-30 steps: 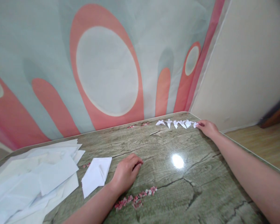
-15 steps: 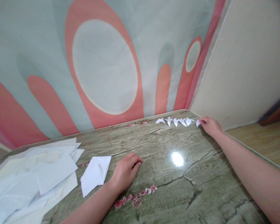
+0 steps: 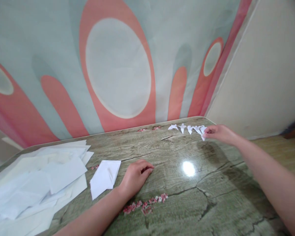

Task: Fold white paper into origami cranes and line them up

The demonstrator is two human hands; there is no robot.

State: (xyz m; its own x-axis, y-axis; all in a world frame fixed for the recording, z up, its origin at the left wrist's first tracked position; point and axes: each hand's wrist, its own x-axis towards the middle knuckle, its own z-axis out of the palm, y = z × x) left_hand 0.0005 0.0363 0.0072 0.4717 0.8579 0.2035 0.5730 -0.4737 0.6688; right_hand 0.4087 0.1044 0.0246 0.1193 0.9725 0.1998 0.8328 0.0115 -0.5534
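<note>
At the far right of the table, my right hand (image 3: 217, 132) pinches a small folded white paper figure (image 3: 203, 135), maybe a bird. It is held slightly above the tabletop, at the right end of a row of similar folded paper figures (image 3: 182, 128). Whether it touches its neighbour, I cannot tell. My left hand (image 3: 137, 175) rests on the wood-patterned table (image 3: 167, 157) with fingers curled and thumb against them, nothing visible in it. Left of that hand lies a flat folded white paper (image 3: 104, 178) with angled corners.
A loose, spread pile of white and cream paper sheets (image 3: 66, 175) covers the table's left side. Behind the far edge hangs a printed backdrop (image 3: 118, 68) in coral and grey-green. A plain wall (image 3: 265, 65) stands to the right, and a bright light reflection (image 3: 188, 168) shows on the tabletop.
My right hand has lifted the small paper figure and brought it left, close to the row. My left hand stays in place on the table. The camera view has shifted slightly.
</note>
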